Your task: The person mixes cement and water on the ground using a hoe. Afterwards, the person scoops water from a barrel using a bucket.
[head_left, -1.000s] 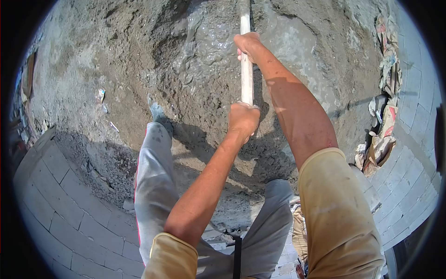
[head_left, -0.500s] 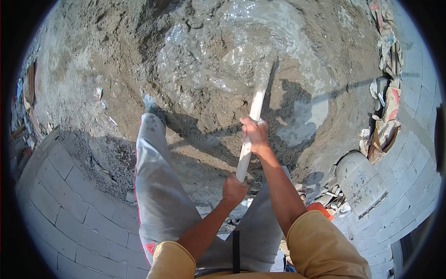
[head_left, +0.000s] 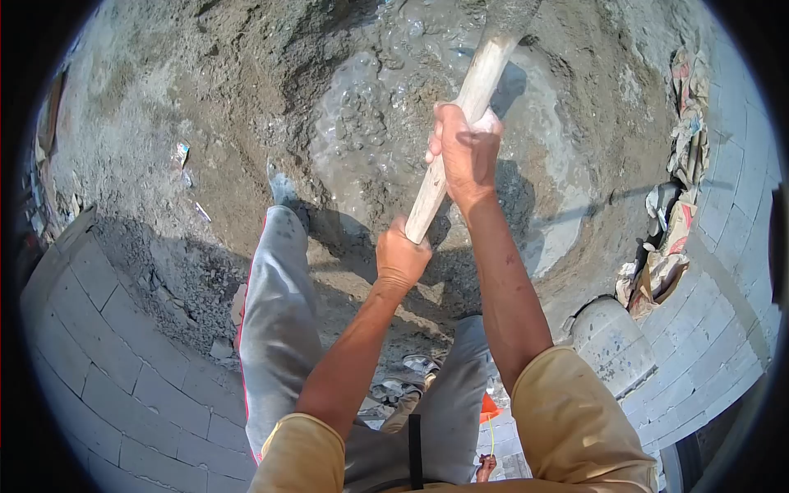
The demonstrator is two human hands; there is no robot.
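Observation:
Both of my hands grip the pale wooden handle [head_left: 486, 76] of a hoe, held slantwise over the wet ground. My right hand [head_left: 468, 148] wraps round it higher up. Closed about its lower end is my left hand [head_left: 402, 255]. The hoe's grey, mud-coated head [head_left: 511, 15] is cut off by the top edge of the view, so its blade is hidden. Beneath lies wet grey mortar [head_left: 353, 123], glossy and lumpy, with a smoother watery patch [head_left: 546, 156] on its right.
Pale block paving [head_left: 148, 361] curves along the lower left. Torn paper sacks [head_left: 662, 267] and a grey curved slab [head_left: 612, 341] lie at the right. Behind my legs show another person's shoe [head_left: 421, 362], a hand [head_left: 486, 468] and an orange object [head_left: 491, 408].
My hands have raised the hoe up and forward, and its head has come out of the mortar toward the top edge. Both hands keep their grip. The view has shifted slightly.

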